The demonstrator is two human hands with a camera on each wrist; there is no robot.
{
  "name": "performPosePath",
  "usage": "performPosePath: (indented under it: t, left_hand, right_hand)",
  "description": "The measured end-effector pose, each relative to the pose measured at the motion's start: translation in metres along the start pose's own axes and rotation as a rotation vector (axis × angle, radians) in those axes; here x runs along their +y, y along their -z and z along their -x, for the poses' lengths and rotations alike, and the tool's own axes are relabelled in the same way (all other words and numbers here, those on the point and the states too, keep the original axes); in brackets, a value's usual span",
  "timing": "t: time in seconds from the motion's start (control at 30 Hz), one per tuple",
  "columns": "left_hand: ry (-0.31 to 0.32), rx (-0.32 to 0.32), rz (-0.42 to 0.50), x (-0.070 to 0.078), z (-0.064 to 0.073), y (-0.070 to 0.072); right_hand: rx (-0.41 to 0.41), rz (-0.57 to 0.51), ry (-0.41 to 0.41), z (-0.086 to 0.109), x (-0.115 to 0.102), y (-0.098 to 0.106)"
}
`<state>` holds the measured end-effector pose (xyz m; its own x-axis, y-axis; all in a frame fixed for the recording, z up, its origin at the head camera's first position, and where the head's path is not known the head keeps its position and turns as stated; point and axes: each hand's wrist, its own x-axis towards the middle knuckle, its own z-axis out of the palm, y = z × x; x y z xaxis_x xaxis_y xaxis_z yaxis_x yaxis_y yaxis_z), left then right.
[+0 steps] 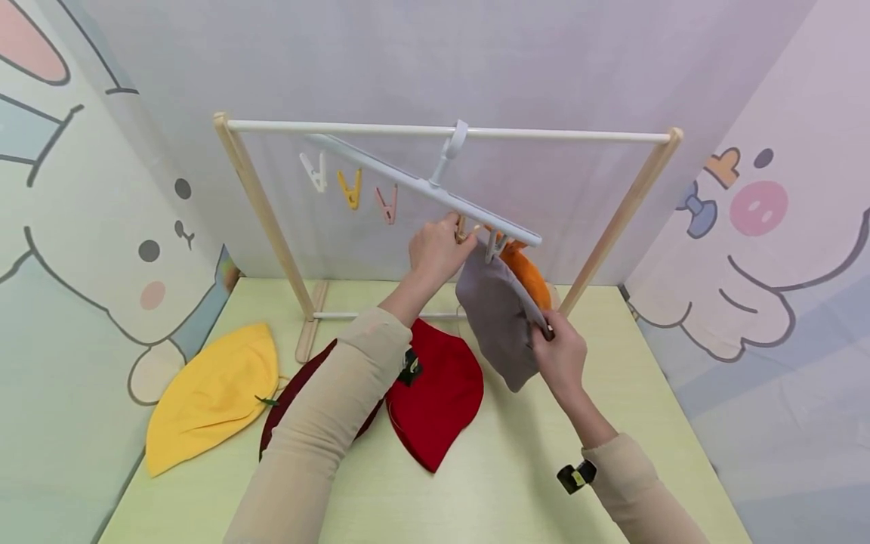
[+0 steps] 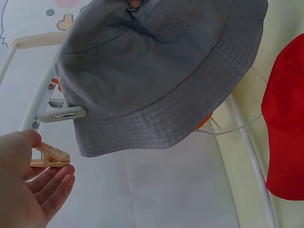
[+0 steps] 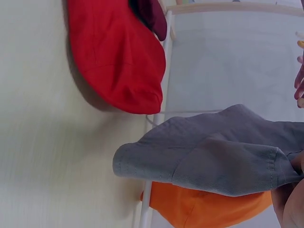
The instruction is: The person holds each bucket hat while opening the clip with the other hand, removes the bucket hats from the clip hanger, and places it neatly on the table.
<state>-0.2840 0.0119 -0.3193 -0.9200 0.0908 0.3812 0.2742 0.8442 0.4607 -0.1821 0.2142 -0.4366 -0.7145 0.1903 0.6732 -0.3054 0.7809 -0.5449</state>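
A pale yellow-green table (image 1: 632, 370) with a faint wood grain carries three soft cloth bucket hats, each folded flat. The bright yellow hat (image 1: 214, 397) lies at the left; a dark maroon hat (image 1: 299, 385) comes next, partly hidden by a sleeve; the deep red hat (image 1: 442, 385) lies just to its right. Behind them stands a rack (image 1: 263, 215) of pale wooden posts and white rods — its left wooden foot (image 1: 309, 336) flat on the surface.

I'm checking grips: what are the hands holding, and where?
Left hand: beige V-shaped clothespin, by its handle end. Right hand: grey fabric bucket hat, by its crown.
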Motion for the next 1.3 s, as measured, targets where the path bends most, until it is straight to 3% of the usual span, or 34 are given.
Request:
performPosePath:
  t: [0.53,0.8,1.3]
  left_hand:
    - [0.037,0.017,0.033,-0.002,0.001,-0.007]
    - [0.039,0.033,0.024,0.001,0.003,-0.006]
    - [0.045,0.052,0.089,-0.002,0.012,-0.001]
  right_hand:
    - [-0.011,-0.053,0.051,0.011,-0.012,0.001]
    - [-0.014,-0.085,0.069,0.013,-0.012,0.0]
    - [-0.029,-0.085,0.096,0.017,-0.017,-0.001]
